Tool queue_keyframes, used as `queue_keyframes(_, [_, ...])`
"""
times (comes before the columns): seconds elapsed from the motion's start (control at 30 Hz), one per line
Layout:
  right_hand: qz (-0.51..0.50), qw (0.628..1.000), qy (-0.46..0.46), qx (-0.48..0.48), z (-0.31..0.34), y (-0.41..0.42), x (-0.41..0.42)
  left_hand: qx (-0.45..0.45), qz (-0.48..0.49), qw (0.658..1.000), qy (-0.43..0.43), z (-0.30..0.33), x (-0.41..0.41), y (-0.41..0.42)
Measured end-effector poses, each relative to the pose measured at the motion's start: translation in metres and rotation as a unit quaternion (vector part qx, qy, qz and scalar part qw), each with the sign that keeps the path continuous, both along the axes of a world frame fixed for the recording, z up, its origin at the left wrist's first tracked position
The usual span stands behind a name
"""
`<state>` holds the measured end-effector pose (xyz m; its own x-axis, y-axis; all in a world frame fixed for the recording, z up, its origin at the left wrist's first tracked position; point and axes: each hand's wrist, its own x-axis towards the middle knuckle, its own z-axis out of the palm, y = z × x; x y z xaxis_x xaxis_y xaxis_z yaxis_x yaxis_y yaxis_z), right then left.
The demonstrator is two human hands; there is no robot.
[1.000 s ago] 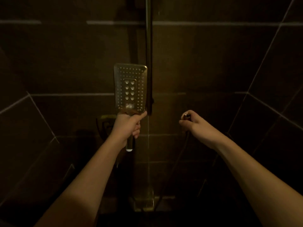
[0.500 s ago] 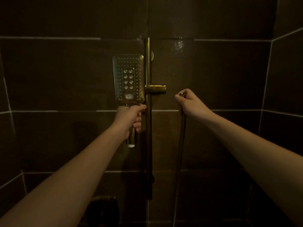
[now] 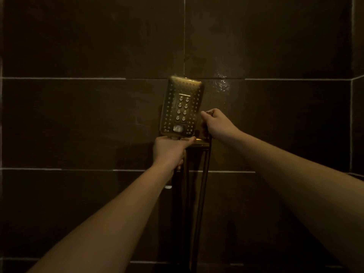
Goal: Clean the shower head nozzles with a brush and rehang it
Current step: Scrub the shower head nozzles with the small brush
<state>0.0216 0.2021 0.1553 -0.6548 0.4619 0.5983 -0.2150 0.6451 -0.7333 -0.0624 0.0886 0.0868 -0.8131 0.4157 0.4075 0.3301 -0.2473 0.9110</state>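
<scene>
Dark tiled wall (image 3: 78,119) fills the view. A rail (image 3: 186,194) runs down its middle, the hose (image 3: 203,184) hanging beside it. The shower head (image 3: 181,109) stands upright before the rail, nozzles facing the camera. The left hand (image 3: 170,152) is wrapped tight round its handle; the right hand (image 3: 215,124), just right of the head, pinches the hose end.

Gold shower head (image 3: 182,107) (dotted with nozzles) against dark brown tiles (image 3: 78,119).

The shower head (image 3: 181,108) is standing upright before the wall (image 3: 78,115), the left hand (image 3: 170,149) gripping below it, the right hand (image 3: 215,123) just beside its right edge, the hose (image 3: 203,174) hanging beneath.
</scene>
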Motion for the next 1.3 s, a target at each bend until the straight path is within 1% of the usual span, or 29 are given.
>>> queue_keyframes(0.1, [0.034,0.999,-0.001,-0.021,-0.002,0.0,-0.009,-0.005,0.022,1.0,-0.003,0.001,-0.002,0.002])
queue_keyframes(0.27, [0.07,0.997,0.014,0.0,-0.009,-0.007,-0.017,-0.007,0.037,0.999,-0.007,0.002,-0.002,0.003])
queue_keyframes(0.43, [0.019,0.999,0.016,0.044,-0.016,-0.004,-0.02,-0.008,0.015,1.0,-0.022,0.003,0.002,-0.001])
queue_keyframes(0.53, [0.003,0.999,0.012,0.053,-0.029,0.0,-0.023,0.004,-0.008,0.998,-0.057,0.004,0.004,-0.001])
queue_keyframes(0.6, [-0.031,0.997,0.01,0.072,-0.032,0.003,-0.023,0.015,-0.02,0.997,-0.079,0.006,0.005,0.0])
queue_keyframes(0.67, [-0.053,0.993,-0.005,0.101,-0.03,0.006,-0.022,0.013,-0.026,0.996,-0.083,0.006,0.005,0.001])
queue_keyframes(0.7, [-0.048,0.993,-0.011,0.104,-0.03,0.006,-0.02,0.01,-0.027,0.996,-0.081,0.007,0.006,0.001])
queue_keyframes(0.83, [-0.033,0.996,-0.028,0.084,-0.045,0.007,-0.019,-0.005,-0.031,0.995,-0.09,0.008,0.004,0.0])
queue_keyframes(0.93, [-0.011,0.999,-0.023,0.028,-0.058,0.008,-0.016,-0.036,-0.047,0.994,-0.097,0.013,0.007,-0.005])
queue_keyframes(1.07, [-0.052,0.997,-0.051,0.04,-0.053,-0.002,-0.012,-0.07,-0.059,0.991,-0.092,0.02,0.012,-0.01])
queue_keyframes(1.2, [-0.084,0.99,-0.114,-0.011,-0.068,-0.007,0.014,-0.114,-0.118,0.982,-0.087,0.008,0.032,-0.022])
queue_keyframes(1.3, [-0.104,0.99,-0.1,-0.003,-0.107,-0.009,0.071,-0.15,-0.184,0.968,-0.077,-0.029,0.072,-0.026])
